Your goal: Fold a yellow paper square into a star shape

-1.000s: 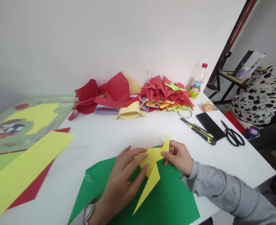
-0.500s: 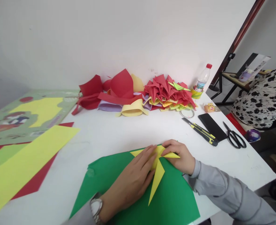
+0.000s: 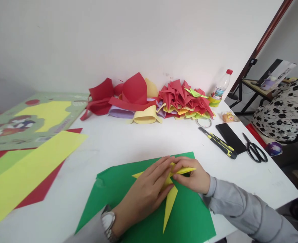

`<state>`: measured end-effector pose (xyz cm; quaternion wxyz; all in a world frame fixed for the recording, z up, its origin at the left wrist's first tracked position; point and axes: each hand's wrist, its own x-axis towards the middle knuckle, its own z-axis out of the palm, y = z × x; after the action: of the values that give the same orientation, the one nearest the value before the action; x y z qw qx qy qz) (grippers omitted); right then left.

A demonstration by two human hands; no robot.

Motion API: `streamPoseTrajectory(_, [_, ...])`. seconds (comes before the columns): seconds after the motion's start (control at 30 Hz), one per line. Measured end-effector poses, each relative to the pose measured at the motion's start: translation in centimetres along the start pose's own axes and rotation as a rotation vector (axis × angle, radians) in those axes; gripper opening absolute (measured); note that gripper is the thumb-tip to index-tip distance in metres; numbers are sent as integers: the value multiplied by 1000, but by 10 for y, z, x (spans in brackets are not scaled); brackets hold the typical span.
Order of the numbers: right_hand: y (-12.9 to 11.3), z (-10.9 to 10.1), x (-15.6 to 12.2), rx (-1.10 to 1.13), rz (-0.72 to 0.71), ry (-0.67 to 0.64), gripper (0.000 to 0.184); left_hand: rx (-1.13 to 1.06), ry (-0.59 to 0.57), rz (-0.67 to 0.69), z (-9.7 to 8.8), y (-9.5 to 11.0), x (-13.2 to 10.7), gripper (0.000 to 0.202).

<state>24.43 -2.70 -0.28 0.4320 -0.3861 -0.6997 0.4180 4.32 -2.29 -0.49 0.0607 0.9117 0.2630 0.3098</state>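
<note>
A folded yellow paper piece (image 3: 170, 202) with long points lies on a green paper sheet (image 3: 189, 219) on the white table (image 3: 128, 145). My left hand (image 3: 146, 195) lies flat over the yellow piece, fingers stretched out and pressing it down; a watch is on that wrist. My right hand (image 3: 193, 177) pinches the right-hand point of the yellow piece, its fingers curled against the left fingertips. The middle of the fold is hidden under both hands.
A heap of folded red and yellow paper shapes (image 3: 184, 99) and curled sheets (image 3: 135, 96) lines the wall. A bottle (image 3: 221, 86), tape ring (image 3: 204, 122), utility knife (image 3: 218, 143), phone (image 3: 230, 137) and scissors (image 3: 256, 152) lie right. Yellow, red and green sheets (image 3: 32, 165) lie left.
The raised yellow point has been folded down flat to the right. Both hands moved together over the piece and press it onto the green sheet.
</note>
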Motion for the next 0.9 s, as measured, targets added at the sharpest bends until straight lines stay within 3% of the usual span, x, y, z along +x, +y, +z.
streamPoseTrajectory(0.13, [0, -1, -2, -66, 61, 0, 22, -1, -53, -42, 4, -2, -2, 53])
streamPoseTrajectory(0.37, [0, -5, -3, -206, -28, 11, 41, -50, -93, -112, 7, -8, -4, 42])
streamPoseTrajectory(0.7, [-2, -8, -1, 35, 178, 173, 16, -53, 19, -198, 7, -4, -5, 27])
streamPoseTrajectory(0.8, [-5, -5, -2, 63, 159, 232, 10, -2, 61, -200, 4, -4, -3, 27])
streamPoseTrajectory(0.9, [-13, -1, -6, -46, 62, 224, 7, -36, 70, -181, 1, -6, 1, 29])
